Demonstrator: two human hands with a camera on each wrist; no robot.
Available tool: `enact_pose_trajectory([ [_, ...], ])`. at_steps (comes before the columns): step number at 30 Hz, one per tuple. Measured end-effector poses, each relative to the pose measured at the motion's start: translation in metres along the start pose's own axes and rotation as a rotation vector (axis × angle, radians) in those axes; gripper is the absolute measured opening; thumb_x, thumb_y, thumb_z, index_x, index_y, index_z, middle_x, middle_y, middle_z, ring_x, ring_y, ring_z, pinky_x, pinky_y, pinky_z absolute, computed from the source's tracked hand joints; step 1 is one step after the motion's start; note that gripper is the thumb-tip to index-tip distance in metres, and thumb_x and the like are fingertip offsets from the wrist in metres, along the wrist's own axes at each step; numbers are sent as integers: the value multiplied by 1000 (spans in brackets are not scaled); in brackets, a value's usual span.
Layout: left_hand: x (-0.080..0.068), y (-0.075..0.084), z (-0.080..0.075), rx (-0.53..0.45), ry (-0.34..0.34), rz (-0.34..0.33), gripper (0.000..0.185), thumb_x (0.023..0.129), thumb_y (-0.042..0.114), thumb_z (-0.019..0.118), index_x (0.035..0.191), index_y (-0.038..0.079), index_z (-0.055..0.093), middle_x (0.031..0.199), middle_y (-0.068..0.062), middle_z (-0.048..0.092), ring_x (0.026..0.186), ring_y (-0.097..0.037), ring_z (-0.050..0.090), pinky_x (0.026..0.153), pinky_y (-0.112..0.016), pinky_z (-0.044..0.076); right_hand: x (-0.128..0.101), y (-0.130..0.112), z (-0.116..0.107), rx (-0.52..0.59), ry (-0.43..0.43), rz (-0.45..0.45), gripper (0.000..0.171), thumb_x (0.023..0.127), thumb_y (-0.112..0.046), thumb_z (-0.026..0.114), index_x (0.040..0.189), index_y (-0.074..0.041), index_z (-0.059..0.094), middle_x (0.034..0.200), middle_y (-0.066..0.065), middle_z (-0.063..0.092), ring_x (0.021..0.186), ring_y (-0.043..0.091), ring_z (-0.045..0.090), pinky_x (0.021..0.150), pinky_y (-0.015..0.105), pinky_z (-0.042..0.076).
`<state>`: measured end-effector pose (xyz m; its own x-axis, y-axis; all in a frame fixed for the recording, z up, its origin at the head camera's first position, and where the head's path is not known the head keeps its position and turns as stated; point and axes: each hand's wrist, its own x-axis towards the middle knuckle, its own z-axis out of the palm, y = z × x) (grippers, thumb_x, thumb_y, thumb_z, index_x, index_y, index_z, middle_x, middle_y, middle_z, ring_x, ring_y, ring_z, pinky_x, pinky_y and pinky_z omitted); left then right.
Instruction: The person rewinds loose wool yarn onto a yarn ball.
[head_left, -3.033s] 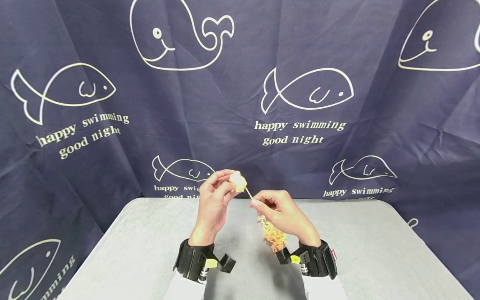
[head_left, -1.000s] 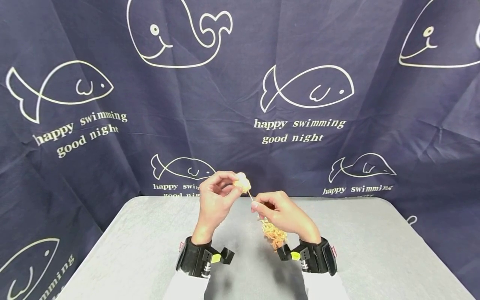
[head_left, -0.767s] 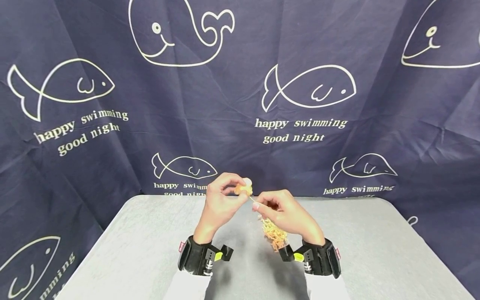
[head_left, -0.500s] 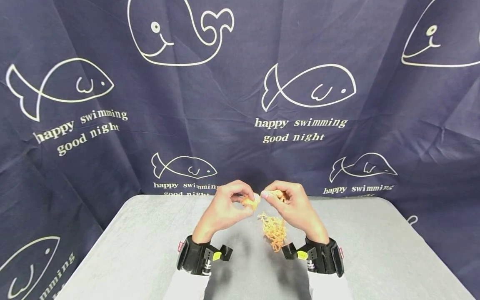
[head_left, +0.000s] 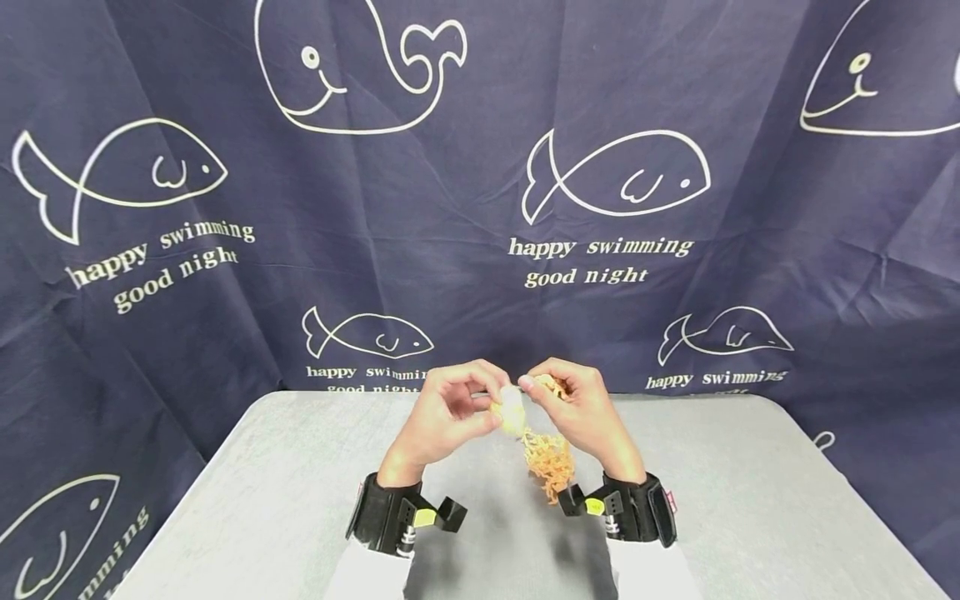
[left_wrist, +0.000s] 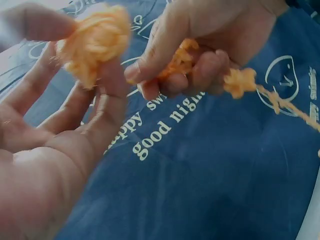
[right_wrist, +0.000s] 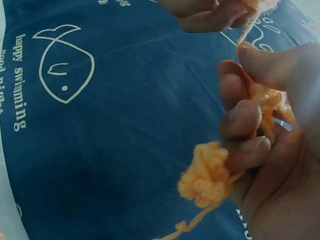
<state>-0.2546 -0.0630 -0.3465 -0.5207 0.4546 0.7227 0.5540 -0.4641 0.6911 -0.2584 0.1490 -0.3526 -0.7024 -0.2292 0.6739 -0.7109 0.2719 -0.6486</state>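
So right now it's mid-winding: the left hand [head_left: 442, 412] pinches a small yarn ball [head_left: 511, 410] between thumb and fingertips, above the tabletop [head_left: 750, 500]. At its 3 o'clock, the right hand [head_left: 577, 408] curls around the loose yarn [head_left: 547, 462] dangling toward 6. I'd guess the next wrap needs steady tension.

sleeves [head_left: 360, 577]: white | wrist bands [head_left: 382, 521]: black, yellow tags

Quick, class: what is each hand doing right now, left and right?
Left hand: pinches the small yarn ball.
Right hand: grips the loose yarn strand.
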Motion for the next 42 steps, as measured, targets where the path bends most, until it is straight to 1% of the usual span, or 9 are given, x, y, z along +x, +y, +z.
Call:
enact_pose_trajectory([
  [5,2,0,0,-20,184,58,16,81,-13,70,90,-10,58,105,-6,64,98,-17,67,83,-31,60,-2,-2,4,-4,-103,10,14,96,-7,69,88,-18,74,71,-6,60,58,7,48,50,22,40],
  [10,4,-1,2,76,414,27,23,78,-17,69,99,-13,61,103,-7,70,92,-17,69,75,-26,60,-3,-8,7,-22,-227,3,13,98,-9,66,92,-18,74,72,-2,64,62,8,55,54,24,47],
  [16,4,-5,2,391,567,-89,27,79,-13,76,104,-10,66,102,-15,73,90,-21,71,79,-28,61,-3,-16,8,-89,-325,-16,15,98,-9,65,90,-19,72,71,-10,62,63,6,57,56,23,49],
  [20,2,-8,-1,573,505,-174,24,77,-8,81,98,-3,70,97,-13,75,87,-24,73,76,-31,62,-3,-19,5,-93,-309,-34,15,96,-9,67,87,-20,71,72,-12,61,60,5,54,53,22,47],
  [24,-1,-5,-3,621,311,-284,21,77,-4,80,95,1,72,93,-8,75,83,-20,73,76,-33,62,-3,-16,-2,-77,-225,-57,14,96,-10,69,87,-20,74,75,-11,62,59,6,50,52,22,42],
  [29,-3,-1,-5,498,16,-322,21,77,-5,78,97,2,73,96,-8,73,86,-18,71,80,-35,62,-2,-11,-8,-69,-101,-127,14,90,-4,75,88,-17,75,75,-8,62,57,7,45,49,21,37],
  [32,-4,1,-5,341,-81,-283,24,77,-10,78,99,-3,71,100,-15,70,89,-18,70,81,-39,62,-1,-8,-8,-54,-63,-152,17,87,0,78,87,-16,74,76,-6,64,58,9,46,49,22,37],
  [37,-2,3,-4,120,-76,-194,29,76,-16,74,103,-15,63,104,-16,68,93,-15,68,82,-40,62,-1,-1,-6,3,-68,-112,17,89,2,74,89,-14,74,73,-1,62,54,8,47,46,23,38],
  [42,0,7,-2,15,123,-118,34,77,-15,72,110,-13,63,104,-5,72,95,-15,69,84,-33,61,-3,2,-1,24,-144,-8,17,97,-2,66,87,-15,72,69,-1,60,50,6,49,43,23,41],
])
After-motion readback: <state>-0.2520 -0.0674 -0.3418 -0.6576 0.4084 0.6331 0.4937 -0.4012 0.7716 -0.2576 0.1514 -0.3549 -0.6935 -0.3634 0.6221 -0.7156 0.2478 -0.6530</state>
